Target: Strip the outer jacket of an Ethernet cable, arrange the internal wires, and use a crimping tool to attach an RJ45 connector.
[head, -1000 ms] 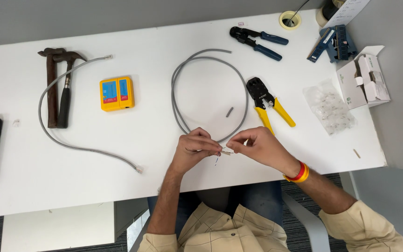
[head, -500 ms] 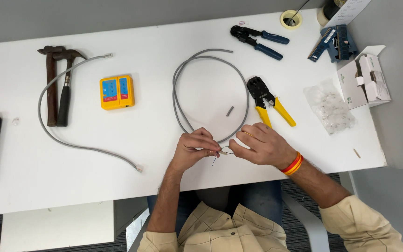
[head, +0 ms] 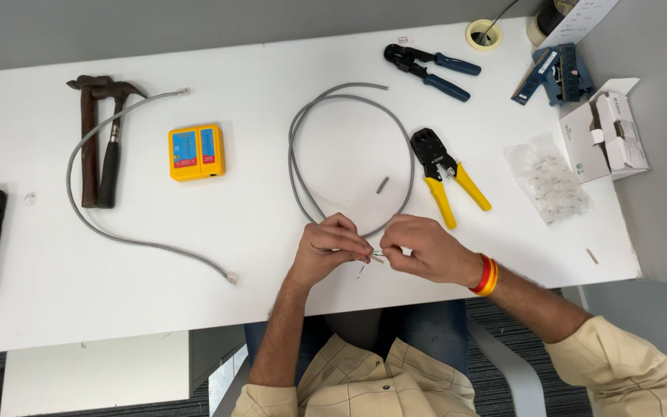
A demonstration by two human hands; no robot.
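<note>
Both hands — left hand (head: 327, 249), right hand (head: 424, 249) — grip pinched on the grey cable (head: 314, 131) end between them.

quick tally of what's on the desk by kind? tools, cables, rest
Hammers: 2
Crimping pliers: 2, yellow-handled, blue-handled
Blue punch-down tool: 1
Yellow cable tester: 1
Grey cables: 2, loose one, looped one with its end worked by left hand and right hand
Bag of clear connectors: 1
White box: 1
Tape roll: 1
Total: 11
</note>
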